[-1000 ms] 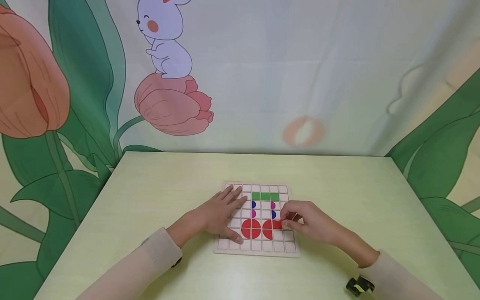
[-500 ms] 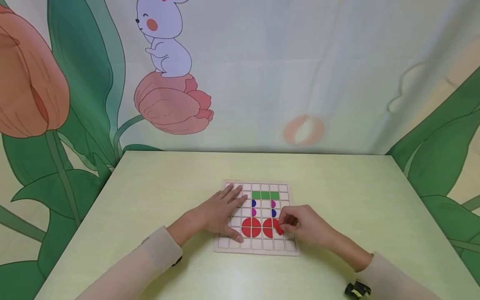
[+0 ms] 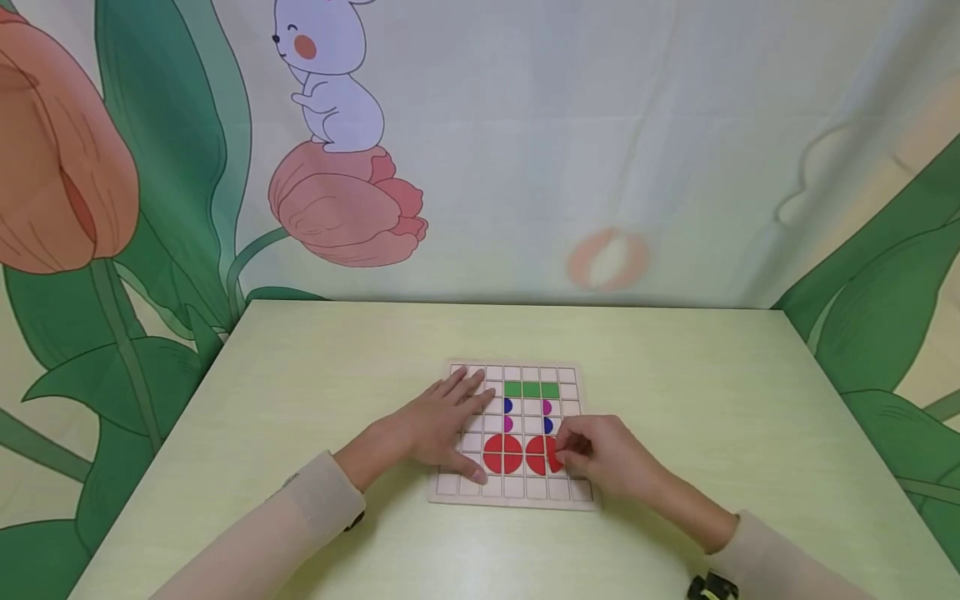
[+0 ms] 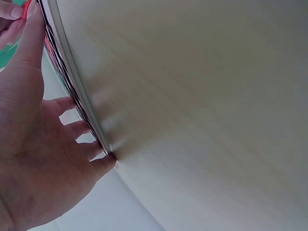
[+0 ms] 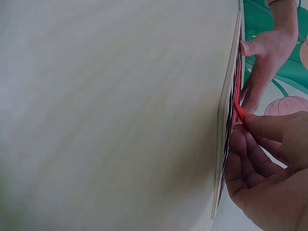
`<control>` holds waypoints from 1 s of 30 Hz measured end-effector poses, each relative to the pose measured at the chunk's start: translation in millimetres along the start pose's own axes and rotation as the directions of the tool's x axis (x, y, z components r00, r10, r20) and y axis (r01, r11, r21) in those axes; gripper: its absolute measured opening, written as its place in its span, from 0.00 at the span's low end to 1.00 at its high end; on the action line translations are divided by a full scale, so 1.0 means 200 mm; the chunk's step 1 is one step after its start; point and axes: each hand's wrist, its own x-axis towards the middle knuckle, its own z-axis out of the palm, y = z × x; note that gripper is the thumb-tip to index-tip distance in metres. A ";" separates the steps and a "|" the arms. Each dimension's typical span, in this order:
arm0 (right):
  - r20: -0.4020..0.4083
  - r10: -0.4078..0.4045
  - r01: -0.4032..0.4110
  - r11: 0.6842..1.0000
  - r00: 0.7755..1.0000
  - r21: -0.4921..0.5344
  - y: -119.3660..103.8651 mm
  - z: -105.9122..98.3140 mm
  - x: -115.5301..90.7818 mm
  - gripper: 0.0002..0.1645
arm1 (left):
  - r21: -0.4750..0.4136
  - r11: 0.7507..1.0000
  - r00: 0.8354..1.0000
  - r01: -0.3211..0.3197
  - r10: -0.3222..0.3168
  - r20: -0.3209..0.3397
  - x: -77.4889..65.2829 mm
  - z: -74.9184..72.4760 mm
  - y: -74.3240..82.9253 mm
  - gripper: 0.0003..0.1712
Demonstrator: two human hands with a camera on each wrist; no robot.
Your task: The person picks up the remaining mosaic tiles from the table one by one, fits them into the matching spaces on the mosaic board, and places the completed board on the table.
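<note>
A pale square board marked with a grid lies on the table. My left hand rests spread over its left side, fingers straight and thumb near the front. With thumb and fingers my right hand pinches a red quarter-circle tile, tilted with its lower edge at the board in the right wrist view. It sits beside red pieces, its right part hidden behind the fingertips. A full red circle lies to the left. Farther up are a green row and small blue and pink half circles.
The light wooden table extends around the board on all sides. Behind it hangs a curtain printed with a rabbit and tulips. A black wrist device shows below the right sleeve.
The red tile has been turned in my right fingers and now sits with its curve in line with the red pieces on its left. My left hand has stayed in place.
</note>
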 end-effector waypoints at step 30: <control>0.022 -0.136 0.137 0.976 0.991 -0.167 -0.06 -0.26 0.01 0.13 | -0.040 0.999 1.000 -0.003 0.004 0.030 -0.01 -0.01 -0.01 0.74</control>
